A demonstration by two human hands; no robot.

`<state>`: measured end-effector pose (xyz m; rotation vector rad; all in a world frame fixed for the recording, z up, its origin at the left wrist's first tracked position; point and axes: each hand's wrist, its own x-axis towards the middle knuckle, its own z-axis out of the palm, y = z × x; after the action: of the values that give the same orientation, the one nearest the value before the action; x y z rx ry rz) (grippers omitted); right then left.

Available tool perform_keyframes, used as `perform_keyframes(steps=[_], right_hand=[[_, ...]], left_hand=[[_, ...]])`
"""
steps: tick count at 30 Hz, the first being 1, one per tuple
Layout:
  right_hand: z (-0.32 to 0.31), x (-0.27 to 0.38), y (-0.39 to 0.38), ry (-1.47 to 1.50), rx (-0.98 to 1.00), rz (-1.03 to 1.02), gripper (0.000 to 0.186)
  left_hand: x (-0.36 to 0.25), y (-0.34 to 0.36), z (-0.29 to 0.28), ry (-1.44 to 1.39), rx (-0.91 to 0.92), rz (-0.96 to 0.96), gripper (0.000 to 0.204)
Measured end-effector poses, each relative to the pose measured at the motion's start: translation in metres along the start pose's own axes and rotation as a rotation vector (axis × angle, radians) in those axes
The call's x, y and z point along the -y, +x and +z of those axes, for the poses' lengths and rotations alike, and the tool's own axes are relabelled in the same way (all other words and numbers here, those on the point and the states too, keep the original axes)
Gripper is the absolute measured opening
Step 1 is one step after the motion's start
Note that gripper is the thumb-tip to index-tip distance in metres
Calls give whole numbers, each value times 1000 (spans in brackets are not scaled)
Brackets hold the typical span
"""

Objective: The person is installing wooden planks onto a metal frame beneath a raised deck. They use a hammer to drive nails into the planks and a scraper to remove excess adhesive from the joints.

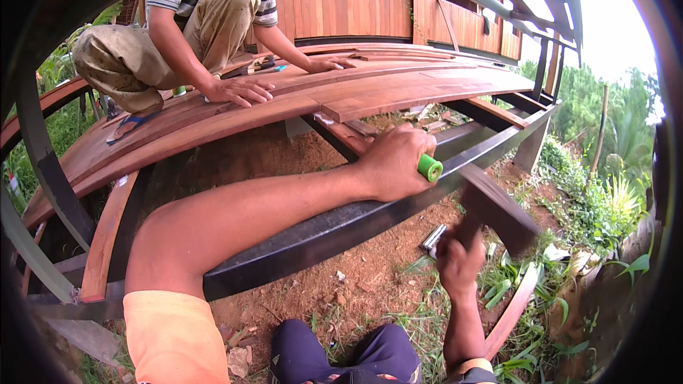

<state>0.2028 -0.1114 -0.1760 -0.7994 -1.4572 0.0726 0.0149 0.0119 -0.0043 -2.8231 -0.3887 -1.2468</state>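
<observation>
At the black metal beam point(299, 235), my left hand point(395, 160) is closed round a green-handled tool point(430, 168), whose round handle end points toward my right side; the rest of it is hidden. My right hand point(459, 270) grips the short wooden handle of a dark hammer point(498, 210), its blurred head raised beside the green handle. Above my left hand, curved reddish wooden boards point(420, 92) overlie the framework, one stepped end just over my fingers.
A person point(199, 35) squats on the boards, both hands on them, near several loose tools point(252, 67). Metal posts point(50, 178) stand at left. Below are dirt point(320, 299), a silver can-like object point(434, 240), an offcut point(512, 306) and plants. A wooden wall point(356, 7) rises behind.
</observation>
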Motion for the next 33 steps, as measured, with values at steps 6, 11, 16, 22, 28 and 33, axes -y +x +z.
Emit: perform_keyframes(steps=[6,11,16,22,28,33], right_hand=[[-1,37,14,187,-19,59,55],[17,74,93,-193,-16,-49,41],[27,79,130,-278,92,-140,32],[34,86,196,-219,126,-76,32],[32,116,224,-238,273,45,37],[12,81,137,-278,113,-37,32]], left_hand=[[-8,2,-4,-100,10,46,47],[-1,0,-5,-79,109,12,39],[-2,23,-34,-104,371,-2,26],[37,74,-60,-237,326,82,23],[42,83,-73,-417,366,-73,27],[33,40,-23,-120,278,111,33]])
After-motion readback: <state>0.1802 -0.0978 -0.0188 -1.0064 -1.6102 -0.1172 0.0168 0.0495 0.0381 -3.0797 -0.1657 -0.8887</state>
